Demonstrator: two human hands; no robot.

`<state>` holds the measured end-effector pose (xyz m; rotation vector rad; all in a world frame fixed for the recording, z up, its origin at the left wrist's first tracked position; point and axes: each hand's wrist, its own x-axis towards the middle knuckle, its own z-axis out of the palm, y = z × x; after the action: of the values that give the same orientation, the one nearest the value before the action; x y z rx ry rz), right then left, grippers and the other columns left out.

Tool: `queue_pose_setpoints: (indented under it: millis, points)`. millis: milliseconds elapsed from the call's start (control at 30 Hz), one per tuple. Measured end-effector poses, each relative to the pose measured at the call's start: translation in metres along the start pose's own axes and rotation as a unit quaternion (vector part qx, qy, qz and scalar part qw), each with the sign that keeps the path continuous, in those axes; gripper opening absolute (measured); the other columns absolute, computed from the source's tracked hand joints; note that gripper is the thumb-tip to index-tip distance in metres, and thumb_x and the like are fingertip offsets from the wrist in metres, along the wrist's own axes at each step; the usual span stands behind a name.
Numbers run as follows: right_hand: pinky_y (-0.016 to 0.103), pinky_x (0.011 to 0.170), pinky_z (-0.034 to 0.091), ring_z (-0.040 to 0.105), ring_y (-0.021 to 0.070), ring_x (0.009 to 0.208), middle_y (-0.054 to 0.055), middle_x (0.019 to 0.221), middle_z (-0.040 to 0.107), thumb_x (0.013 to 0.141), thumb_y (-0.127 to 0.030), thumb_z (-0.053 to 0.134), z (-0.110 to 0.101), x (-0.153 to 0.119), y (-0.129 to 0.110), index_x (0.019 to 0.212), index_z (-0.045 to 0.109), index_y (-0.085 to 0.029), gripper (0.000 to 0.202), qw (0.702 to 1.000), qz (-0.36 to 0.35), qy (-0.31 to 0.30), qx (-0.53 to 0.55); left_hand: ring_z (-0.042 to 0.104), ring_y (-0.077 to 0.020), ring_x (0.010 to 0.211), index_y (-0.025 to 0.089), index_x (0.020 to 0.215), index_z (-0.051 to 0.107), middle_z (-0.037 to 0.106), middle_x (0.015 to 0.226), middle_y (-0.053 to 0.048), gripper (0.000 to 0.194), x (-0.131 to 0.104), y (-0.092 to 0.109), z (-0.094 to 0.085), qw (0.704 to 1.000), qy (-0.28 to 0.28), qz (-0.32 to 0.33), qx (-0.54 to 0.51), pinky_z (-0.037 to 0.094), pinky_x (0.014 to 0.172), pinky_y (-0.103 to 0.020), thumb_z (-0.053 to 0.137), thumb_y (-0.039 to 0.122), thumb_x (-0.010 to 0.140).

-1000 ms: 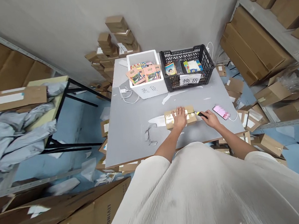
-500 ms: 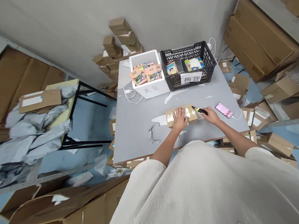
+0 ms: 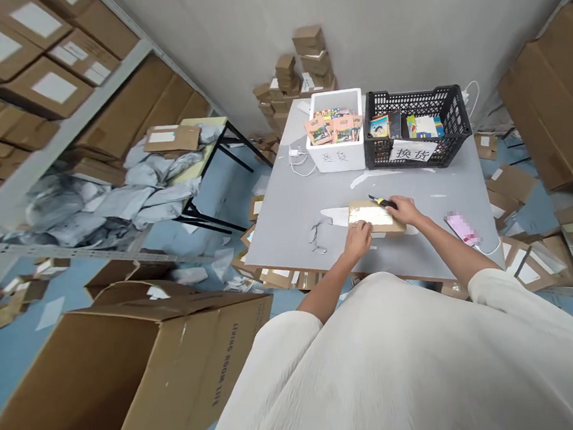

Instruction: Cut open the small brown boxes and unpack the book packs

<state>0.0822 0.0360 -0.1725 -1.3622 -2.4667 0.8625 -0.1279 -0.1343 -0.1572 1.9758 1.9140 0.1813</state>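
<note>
A small taped cardboard box (image 3: 384,220) with a pale label lies flat on the grey table. My left hand (image 3: 359,238) grips its near left edge, fingertips on the top face and the thumb side hidden. In my right hand (image 3: 404,210) is a black and yellow utility knife (image 3: 384,203), its tip pointing left above the box's far edge. My right fingers are wrapped round its handle, beside the box's right end. Whether the blade touches the cardboard I cannot tell.
A white foam box (image 3: 340,158) and a black plastic crate (image 3: 455,140), both holding booklets, stand at the back of the grey table (image 3: 287,221). A phone (image 3: 463,229) lies right. A large open carton (image 3: 194,363) stands left, near shelves of boxes.
My left hand has slid from lying on the box's top to its near left edge. My right hand with the knife has come closer over the box. The view has turned left.
</note>
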Motion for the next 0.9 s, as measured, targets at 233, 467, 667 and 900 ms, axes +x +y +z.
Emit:
queue_pose_setpoints:
  millis: [233,467,667,900]
  points:
    - [0.056,0.110,0.045,0.062,0.0419,0.132,0.020,0.143,0.074,0.103,-0.048,0.053,-0.006,-0.019,0.005,0.135,0.074,-0.020,0.047,0.998,0.067,0.006,-0.014,0.062,-0.0318,0.138,0.021,0.153,0.059,0.054,0.162,-0.016,0.046,0.006,-0.004,0.008,1.000,0.027,0.001,-0.008,0.053,0.116,-0.047,0.043,0.026,0.110]
    - [0.047,0.102,0.053,0.072,0.0381,0.119,0.019,0.130,0.080,0.107,-0.051,0.051,-0.002,-0.060,-0.002,0.139,0.069,-0.018,0.049,0.990,0.141,0.006,0.022,0.049,-0.0323,0.158,0.019,0.164,0.052,0.047,0.172,-0.018,0.055,0.044,-0.009,-0.002,0.999,0.021,0.009,-0.045,0.045,0.129,-0.050,0.043,0.031,0.111]
    - [0.041,0.092,0.059,0.075,0.0292,0.102,0.009,0.119,0.082,0.104,-0.053,0.053,0.016,-0.088,-0.013,0.126,0.069,-0.025,0.039,0.983,0.130,0.010,0.130,0.042,-0.0326,0.161,0.022,0.160,0.056,0.050,0.172,-0.015,0.052,0.064,-0.001,-0.011,0.999,0.028,0.011,-0.029,0.032,0.135,-0.055,0.043,0.032,0.110]
    - [0.039,0.087,0.059,0.073,0.0252,0.096,0.010,0.120,0.079,0.100,-0.060,0.056,-0.003,-0.088,0.000,0.120,0.066,-0.024,0.042,0.965,0.188,0.064,0.172,0.041,-0.0430,0.159,0.021,0.173,0.039,0.041,0.177,-0.021,0.080,0.074,0.047,0.000,0.998,0.007,-0.049,-0.037,0.037,0.127,-0.057,0.057,0.059,0.105]
